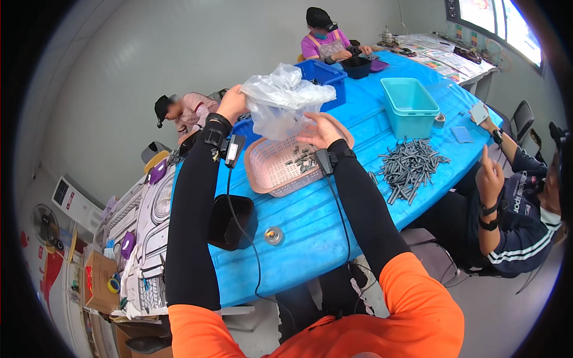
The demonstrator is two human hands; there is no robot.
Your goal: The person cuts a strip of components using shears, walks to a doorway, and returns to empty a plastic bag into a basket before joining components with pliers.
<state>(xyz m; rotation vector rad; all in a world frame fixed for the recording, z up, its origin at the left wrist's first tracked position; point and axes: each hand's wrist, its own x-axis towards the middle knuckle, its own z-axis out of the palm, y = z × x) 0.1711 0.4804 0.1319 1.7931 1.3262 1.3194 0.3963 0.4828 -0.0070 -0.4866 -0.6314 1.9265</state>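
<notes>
My left hand (231,105) is closed on the upper left edge of a crumpled clear plastic bag (277,104), held up over a pink perforated basket (261,167). Palm up, my right hand (322,130) has its fingers apart at the bag's lower right side; they seem to touch the plastic. Several short dark grey tube-like pieces (303,159) lie on the basket's floor. The bag hides the basket's far left part, and I cannot make out anything inside it.
On the blue-covered table (298,238) are a black bin (233,224), a small round container (273,235), a turquoise tub (410,107), a heap of grey pieces (412,170) and a blue crate (325,77). Co-workers sit at the far side, left and right (519,203). Cables hang from my wrists.
</notes>
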